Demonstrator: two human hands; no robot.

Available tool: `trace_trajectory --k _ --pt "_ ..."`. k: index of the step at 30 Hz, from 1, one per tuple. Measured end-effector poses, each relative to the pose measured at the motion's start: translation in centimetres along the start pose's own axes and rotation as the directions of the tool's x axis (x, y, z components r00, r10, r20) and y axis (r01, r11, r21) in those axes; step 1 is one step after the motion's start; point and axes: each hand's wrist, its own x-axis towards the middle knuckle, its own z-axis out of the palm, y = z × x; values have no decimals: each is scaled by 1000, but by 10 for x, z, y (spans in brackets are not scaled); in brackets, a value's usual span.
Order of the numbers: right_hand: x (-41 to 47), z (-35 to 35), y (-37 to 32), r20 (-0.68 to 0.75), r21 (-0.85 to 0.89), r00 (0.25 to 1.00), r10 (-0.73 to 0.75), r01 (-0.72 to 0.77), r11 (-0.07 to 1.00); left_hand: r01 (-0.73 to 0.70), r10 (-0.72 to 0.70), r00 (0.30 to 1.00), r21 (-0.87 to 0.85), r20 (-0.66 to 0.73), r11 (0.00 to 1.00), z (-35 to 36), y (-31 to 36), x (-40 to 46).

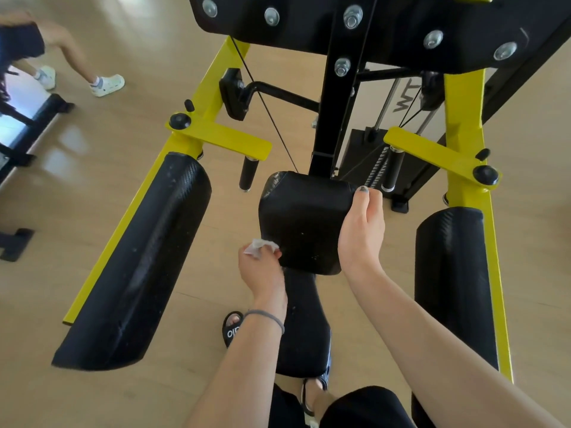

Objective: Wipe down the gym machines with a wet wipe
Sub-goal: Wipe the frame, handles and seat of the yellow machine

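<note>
The centre pad is black vinyl with a fine woven texture and dull sheen. The frame is glossy yellow painted metal with shiny steel bolts. The floor looks like smooth pale wood.

Bare wooden floor lies open between the long black left arm pad and the central black cushion. A thin black cable and short black handle cross this gap higher up.
</note>
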Motion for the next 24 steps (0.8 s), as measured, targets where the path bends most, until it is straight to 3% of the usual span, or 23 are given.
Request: trace_trajectory --k 6,9,11,13,15,16,17,18,19,20,21,22,24 --pt "-3 2 -2 -20 13 1000 -2 2 1000 225 -225 970 6 88 974 -4 -7 7" --pt "-2 2 -2 -30 16 1000 -5 5 1000 121 -101 981 -123 164 985 7 4 -17" --pt "-1 3 0 -40 4 999 -13 14 1000 -8 32 989 -170 143 985 16 12 -32" --pt "0 3 2 -42 1 999 -12 12 1000 -26 45 996 -213 83 977 20 12 -33" --pt "0 3 0 -39 -1 999 -10 10 1000 76 -57 995 -261 80 962 22 2 -25" --pt "0 3 -1 -38 0 999 -9 9 1000 198 -172 978 -253 120 947 22 -7 -17" --pt "0 2 -1 -37 4 999 -8 8 1000 373 -357 928 -209 112 904 19 -4 -19" --pt "-1 2 -1 -37 0 999 -9 9 1000 272 -286 958 220 34 937 19 -11 -20" --pt "-1 1 -1 -34 -12 999 -9 9 1000 72 -135 987 529 81 846 18 -15 -20" --pt "-1 1 -1 -30 -21 1000 -10 9 1000 63 -118 990 502 78 863 22 -10 -20" --pt "-1 1 -1 -30 -20 999 -11 11 1000 272 -281 959 157 40 950 24 -4 -23" --pt "-1 0 0 -33 -20 999 -13 12 1000 403 -385 915 -199 122 893 25 5 -31" --pt "-1 1 0 -45 -21 999 -18 17 1000 269 -205 955 -336 214 903 31 12 -49"
